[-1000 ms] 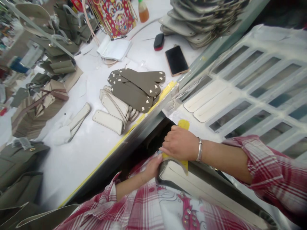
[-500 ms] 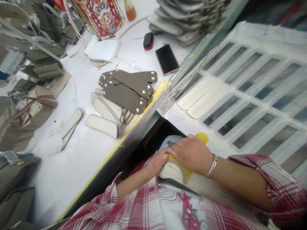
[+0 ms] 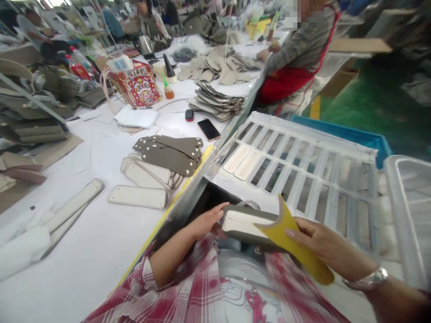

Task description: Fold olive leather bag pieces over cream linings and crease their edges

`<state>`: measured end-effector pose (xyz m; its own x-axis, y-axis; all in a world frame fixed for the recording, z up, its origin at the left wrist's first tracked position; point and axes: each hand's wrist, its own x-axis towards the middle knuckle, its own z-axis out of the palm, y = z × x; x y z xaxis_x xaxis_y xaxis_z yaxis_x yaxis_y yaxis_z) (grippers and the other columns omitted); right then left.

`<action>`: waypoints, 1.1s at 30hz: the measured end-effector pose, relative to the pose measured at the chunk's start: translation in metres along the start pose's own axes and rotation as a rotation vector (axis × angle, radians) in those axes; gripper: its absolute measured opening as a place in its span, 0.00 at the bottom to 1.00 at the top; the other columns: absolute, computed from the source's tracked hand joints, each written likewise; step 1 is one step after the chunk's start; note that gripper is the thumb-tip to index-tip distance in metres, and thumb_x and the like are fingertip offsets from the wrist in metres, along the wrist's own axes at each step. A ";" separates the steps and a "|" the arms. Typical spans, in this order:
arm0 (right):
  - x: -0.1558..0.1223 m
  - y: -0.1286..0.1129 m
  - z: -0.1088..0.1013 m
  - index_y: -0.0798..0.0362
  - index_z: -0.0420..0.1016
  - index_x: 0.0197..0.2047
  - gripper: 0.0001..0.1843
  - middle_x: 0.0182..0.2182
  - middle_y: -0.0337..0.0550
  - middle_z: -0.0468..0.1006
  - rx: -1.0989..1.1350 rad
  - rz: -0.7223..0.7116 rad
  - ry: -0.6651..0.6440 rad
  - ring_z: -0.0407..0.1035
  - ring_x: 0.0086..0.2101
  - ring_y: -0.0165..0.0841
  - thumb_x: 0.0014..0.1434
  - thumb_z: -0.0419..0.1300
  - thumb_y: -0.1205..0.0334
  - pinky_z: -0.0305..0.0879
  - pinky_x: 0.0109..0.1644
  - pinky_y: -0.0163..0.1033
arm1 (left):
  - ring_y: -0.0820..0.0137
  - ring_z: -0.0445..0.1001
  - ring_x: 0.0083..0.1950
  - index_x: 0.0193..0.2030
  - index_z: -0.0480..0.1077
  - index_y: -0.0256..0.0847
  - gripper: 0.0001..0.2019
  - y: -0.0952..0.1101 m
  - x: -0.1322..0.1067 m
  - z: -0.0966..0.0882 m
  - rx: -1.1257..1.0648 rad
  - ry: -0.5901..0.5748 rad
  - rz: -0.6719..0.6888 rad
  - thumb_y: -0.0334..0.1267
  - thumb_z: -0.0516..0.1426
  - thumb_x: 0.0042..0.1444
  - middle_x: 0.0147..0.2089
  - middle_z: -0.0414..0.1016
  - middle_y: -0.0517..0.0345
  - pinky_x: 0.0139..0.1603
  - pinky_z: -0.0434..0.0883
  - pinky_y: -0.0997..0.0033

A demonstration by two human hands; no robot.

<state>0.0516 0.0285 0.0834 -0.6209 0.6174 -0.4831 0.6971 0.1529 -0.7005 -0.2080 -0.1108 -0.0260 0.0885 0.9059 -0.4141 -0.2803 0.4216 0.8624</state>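
My left hand [image 3: 210, 220] is at the left end of an olive piece [image 3: 247, 241] that has a cream panel [image 3: 237, 222] lying in it, fingers along the end and the thumb below. My right hand [image 3: 321, 242] grips a yellow flat piece [image 3: 294, 242] with a hollowed, pointed end and a rounded end. The yellow piece slants across the right part of the cream panel and hides it. On the table to the left lie olive strips [image 3: 171, 152] with pale patches and, beside them, cream tabs with olive edges [image 3: 138, 196].
A white slotted rack [image 3: 286, 186] stands to the right, two cream panels [image 3: 240, 161] on it. A phone [image 3: 208, 129], a stack of grey pieces [image 3: 217, 102] and a red patterned bag [image 3: 143, 85] are farther back. A person in a striped sleeve [image 3: 292, 51] sits beyond.
My hands have drawn apart. The right hand has moved right with the yellow piece, uncovering more of the cream panel. The view has tilted up, showing more of the room.
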 end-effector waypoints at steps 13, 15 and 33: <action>-0.012 -0.015 0.153 0.54 0.68 0.33 0.20 0.22 0.38 0.73 0.757 0.226 0.095 0.63 0.20 0.28 0.46 0.58 0.44 0.58 0.22 0.33 | 0.72 0.71 0.22 0.56 0.61 0.48 0.20 0.011 0.016 0.005 0.108 -0.013 -0.023 0.43 0.52 0.56 0.33 0.71 0.59 0.23 0.68 0.73; -0.009 -0.022 0.167 0.54 0.68 0.33 0.18 0.21 0.38 0.73 0.846 0.253 0.117 0.63 0.19 0.29 0.49 0.57 0.46 0.59 0.23 0.33 | 0.74 0.71 0.23 0.55 0.62 0.48 0.20 0.009 0.018 0.001 0.009 -0.057 -0.040 0.42 0.54 0.54 0.34 0.71 0.60 0.24 0.68 0.74; 0.018 -0.026 0.180 0.59 0.74 0.32 0.23 0.26 0.48 0.78 1.208 0.324 -0.355 0.74 0.28 0.34 0.45 0.65 0.46 0.68 0.31 0.34 | 0.65 0.69 0.50 0.56 0.64 0.41 0.28 -0.005 0.016 0.024 -0.187 0.132 0.184 0.57 0.41 0.60 0.48 0.73 0.54 0.55 0.62 0.63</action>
<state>-0.0419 -0.1030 -0.0019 -0.6764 0.2298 -0.6998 0.1856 -0.8663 -0.4638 -0.1821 -0.0974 -0.0305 -0.1023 0.9483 -0.3004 -0.4527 0.2245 0.8630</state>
